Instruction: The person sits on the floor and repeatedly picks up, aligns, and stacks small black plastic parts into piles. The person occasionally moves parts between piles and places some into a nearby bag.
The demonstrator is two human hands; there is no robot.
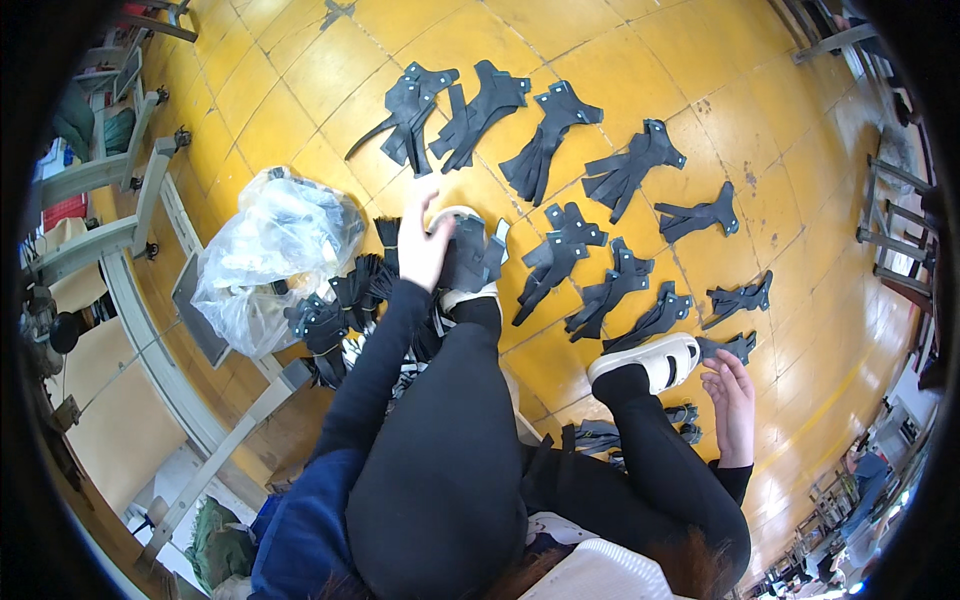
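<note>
I sit on a yellow tiled floor [620, 60] with legs in black trousers and white sandals. My left hand [424, 246] reaches forward and grips a stack of black cut leather pieces [470, 255] resting over my left foot. My right hand [732, 400] hangs open beside my right sandal [655, 360], close to a black piece [728, 346] and a small pile of black pieces [600, 436] by my knee. Several bundles of the same black pieces [545, 150] lie in rows on the floor ahead.
A crumpled clear plastic bag [270, 255] lies to my left, with a heap of black pieces [335, 320] beside it. Grey metal table frames [135, 235] stand at the left. More frames and stools [895, 230] line the right edge.
</note>
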